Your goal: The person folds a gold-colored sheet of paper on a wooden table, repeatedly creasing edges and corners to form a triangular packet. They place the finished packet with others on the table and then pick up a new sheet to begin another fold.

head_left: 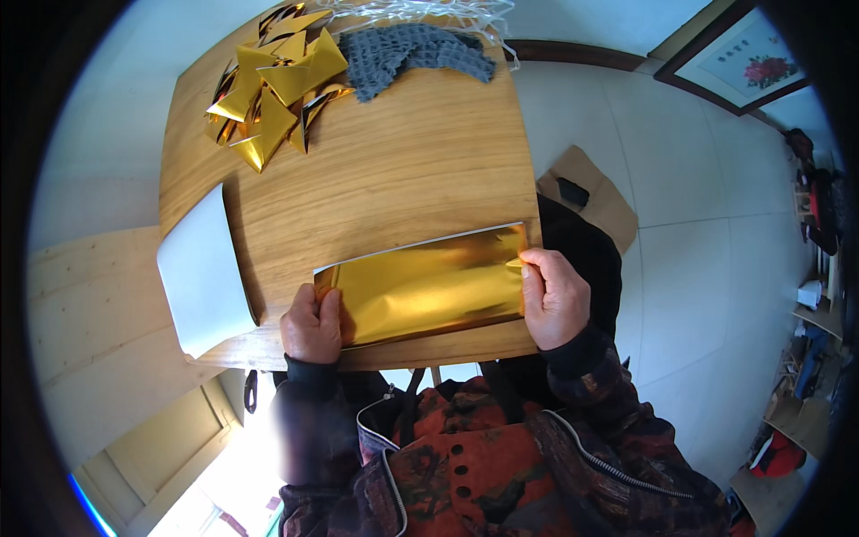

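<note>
A rectangular sheet of shiny gold foil paper [420, 285] lies lengthwise across the near part of the wooden table, a thin white edge showing along its far side. My left hand [311, 327] grips its left end, thumb on top and fingers underneath. At the opposite end, my right hand [557, 298] pinches the right edge between thumb and fingers, where the foil creases a little. Farther left, a white sheet [204, 277] curls up at the table's left edge. Several folded gold foil pieces [277, 85] are heaped at the far left of the table.
A crumpled grey textured cloth [416, 55] and a tangle of clear plastic strips [429, 12] lie at the far edge of the wooden table [403, 170]. Brown cardboard [586, 192] with a dark object on it is right of the table. Shelves [801, 421] stand far right.
</note>
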Tool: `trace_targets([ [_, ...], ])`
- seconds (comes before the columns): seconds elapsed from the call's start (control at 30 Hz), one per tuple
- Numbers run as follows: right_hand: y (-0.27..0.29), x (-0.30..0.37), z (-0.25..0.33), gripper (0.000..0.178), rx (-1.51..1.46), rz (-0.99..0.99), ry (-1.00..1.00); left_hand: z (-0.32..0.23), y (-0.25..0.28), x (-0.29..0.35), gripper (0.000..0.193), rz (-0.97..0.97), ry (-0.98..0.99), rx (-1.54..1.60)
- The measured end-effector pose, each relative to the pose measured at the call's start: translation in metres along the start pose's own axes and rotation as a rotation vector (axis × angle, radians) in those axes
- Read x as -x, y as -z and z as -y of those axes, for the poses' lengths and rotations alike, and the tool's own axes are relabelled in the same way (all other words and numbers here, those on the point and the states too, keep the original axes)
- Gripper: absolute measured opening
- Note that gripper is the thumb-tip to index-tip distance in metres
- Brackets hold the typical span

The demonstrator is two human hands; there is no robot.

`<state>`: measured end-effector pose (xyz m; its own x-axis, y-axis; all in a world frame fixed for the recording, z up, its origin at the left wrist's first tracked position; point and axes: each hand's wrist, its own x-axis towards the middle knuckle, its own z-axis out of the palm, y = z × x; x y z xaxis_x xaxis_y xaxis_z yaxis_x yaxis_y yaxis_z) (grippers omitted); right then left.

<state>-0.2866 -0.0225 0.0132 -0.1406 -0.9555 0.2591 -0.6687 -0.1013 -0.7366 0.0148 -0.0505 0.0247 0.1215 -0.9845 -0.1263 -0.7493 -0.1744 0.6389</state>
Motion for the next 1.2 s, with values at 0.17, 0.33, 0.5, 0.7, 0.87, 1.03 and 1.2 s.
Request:
trace_targets([
  [0.17, 0.001, 0.001, 0.002, 0.016, -0.026, 0.009, -0.060, -0.002, 0.001, 0.001, 0.024, 0.009, 0.006, 0.032],
  [0.33, 0.001, 0.000, 0.003, 0.017, -0.022, 0.009, -0.066, 0.001, -0.001, -0.001, 0.024, -0.013, -0.070, -0.008],
  [0.5, 0.000, 0.000, 0.003, 0.017, -0.008, 0.012, -0.071, 0.001, -0.001, 0.000, 0.024, -0.027, -0.092, -0.018],
  [0.7, -0.001, 0.001, -0.002, 0.015, 0.035, 0.001, -0.008, 0.004, -0.001, -0.001, 0.025, -0.027, -0.081, -0.037],
  [0.87, -0.001, 0.002, -0.001, 0.015, 0.048, 0.010, -0.018, 0.008, -0.002, -0.002, 0.024, -0.036, -0.110, -0.050],
  [1.03, -0.002, 0.002, -0.001, 0.014, 0.033, -0.010, -0.024, 0.012, -0.003, -0.002, 0.024, -0.035, -0.128, -0.059],
  [1.2, -0.002, 0.001, -0.001, 0.014, 0.026, -0.007, -0.031, 0.013, -0.005, -0.002, 0.023, -0.033, -0.111, -0.021],
])
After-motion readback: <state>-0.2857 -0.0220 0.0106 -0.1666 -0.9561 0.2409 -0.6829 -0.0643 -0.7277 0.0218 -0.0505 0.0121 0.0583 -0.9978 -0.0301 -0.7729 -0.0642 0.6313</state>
